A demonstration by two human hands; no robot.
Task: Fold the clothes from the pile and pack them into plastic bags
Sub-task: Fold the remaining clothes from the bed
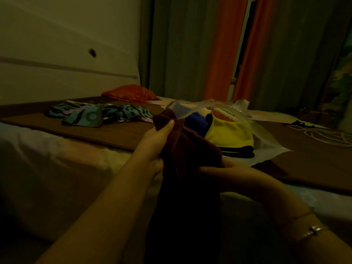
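On the bed at my far left lies a loose pile of teal-and-black striped clothes (99, 114). My left hand (158, 138) pinches the top edge of a dark maroon cloth garment (190, 159), thumb pressed on it, and my right hand (226, 173) grips its lower part. Just behind it, a clear plastic bag (264, 138) holds folded yellow, blue and orange clothes (228, 133).

Right fingers (204, 169) behind maroon cloth (190, 149)
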